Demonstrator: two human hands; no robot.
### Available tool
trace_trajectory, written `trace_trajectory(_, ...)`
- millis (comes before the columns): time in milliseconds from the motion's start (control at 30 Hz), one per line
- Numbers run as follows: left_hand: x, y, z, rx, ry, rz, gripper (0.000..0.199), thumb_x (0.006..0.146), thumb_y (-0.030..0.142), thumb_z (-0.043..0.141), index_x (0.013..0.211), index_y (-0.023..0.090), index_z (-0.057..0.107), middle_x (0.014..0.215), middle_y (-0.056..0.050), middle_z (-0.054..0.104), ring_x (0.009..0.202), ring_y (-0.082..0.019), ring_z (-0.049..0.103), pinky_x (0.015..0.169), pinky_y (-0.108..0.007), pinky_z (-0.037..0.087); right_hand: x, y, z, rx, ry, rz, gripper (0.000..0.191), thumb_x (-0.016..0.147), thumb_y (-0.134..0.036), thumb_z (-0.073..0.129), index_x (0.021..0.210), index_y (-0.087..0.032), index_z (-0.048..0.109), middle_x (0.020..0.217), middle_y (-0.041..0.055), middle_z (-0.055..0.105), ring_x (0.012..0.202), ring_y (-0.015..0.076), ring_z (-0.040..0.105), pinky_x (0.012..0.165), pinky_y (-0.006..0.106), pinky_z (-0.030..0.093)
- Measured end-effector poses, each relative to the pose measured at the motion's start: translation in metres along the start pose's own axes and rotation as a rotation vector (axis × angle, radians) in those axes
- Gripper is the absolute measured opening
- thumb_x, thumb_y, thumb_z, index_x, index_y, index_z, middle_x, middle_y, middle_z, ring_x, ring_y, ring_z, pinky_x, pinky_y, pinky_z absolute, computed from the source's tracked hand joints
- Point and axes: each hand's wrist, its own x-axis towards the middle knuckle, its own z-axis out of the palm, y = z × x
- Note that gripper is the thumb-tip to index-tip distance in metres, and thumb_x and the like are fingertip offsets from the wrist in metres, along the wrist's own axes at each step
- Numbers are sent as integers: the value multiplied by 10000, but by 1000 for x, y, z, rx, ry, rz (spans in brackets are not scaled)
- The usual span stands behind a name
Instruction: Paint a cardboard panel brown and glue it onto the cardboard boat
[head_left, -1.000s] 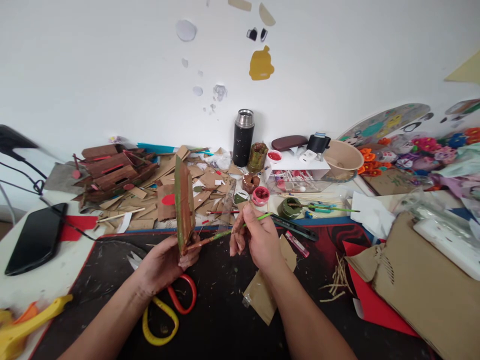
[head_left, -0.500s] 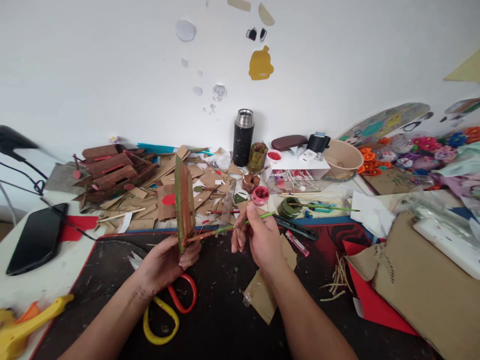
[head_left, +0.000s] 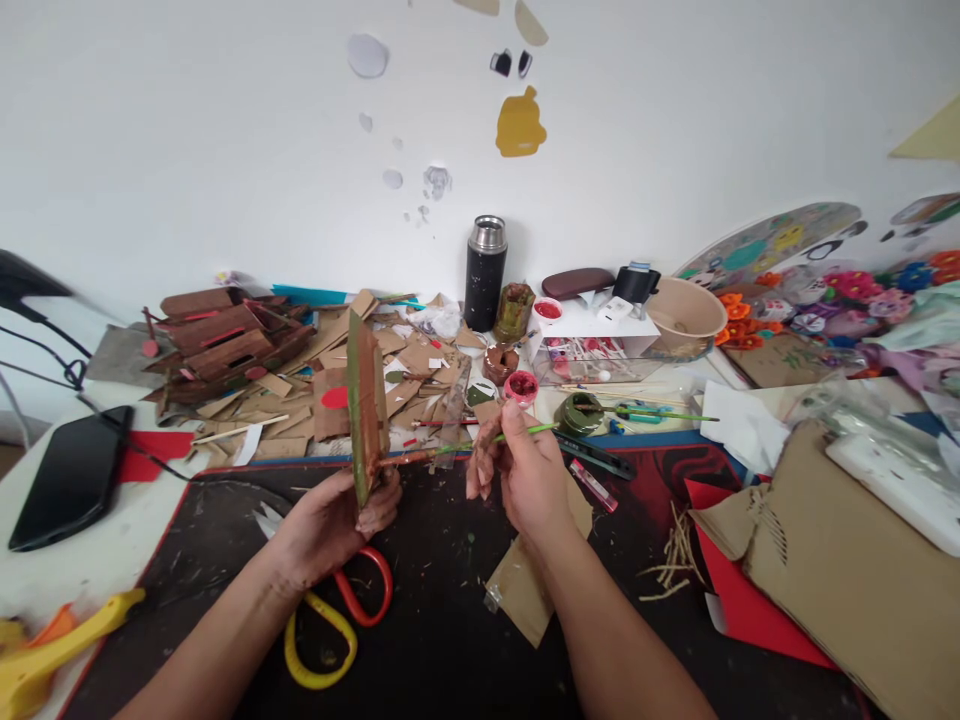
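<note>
Closed on the lower end of a painted cardboard piece, my left hand holds it upright. The piece is green on its outer edge and brown on the inner side. My right hand pinches a thin paintbrush with a green handle. The brush's brown tip touches or nearly touches the lower inner side of the piece. Paint smears mark the fingers. Scissors with one red and one yellow handle lie under my left wrist. Behind my right hand stand open jars of red paint, brown paint and green paint.
Cardboard scraps cover the back of the table beside a brown model boat. A black thermos stands near the wall. To the right are a cutter, a beige bowl and a large cardboard sheet. A phone lies left.
The brush has tilted flatter, its tip shifting slightly up along the cardboard piece. My right hand has moved a little to the right. The left hand keeps its hold.
</note>
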Motion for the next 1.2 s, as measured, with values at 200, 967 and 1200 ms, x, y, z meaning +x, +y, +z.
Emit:
trace_trajectory(200,0,0,-1,-20,-2,-15,291,773,344,874,718,124,692,634,16,453,547,-92,393,521,-228,424,-1,0,2,-27,-40,7,534,968,-648,637,712,-179,646,404,-43,553,299,120,553,310,175,346)
trace_trajectory(967,-1,-1,-2,-5,-6,-17,288,788,353,855,729,134,677,632,22,427,549,-97,380,528,-227,429,-1,1,2,-47,-34,11,542,970,-659,624,710,-183,642,400,-43,545,295,121,537,314,184,340)
trace_trajectory(1200,-1,0,-2,-16,-10,-20,273,796,333,847,719,134,677,632,17,429,553,-102,383,533,-231,430,-1,-2,3,-55,-20,26,548,952,-676,636,709,-184,641,396,-44,540,302,124,547,318,182,338)
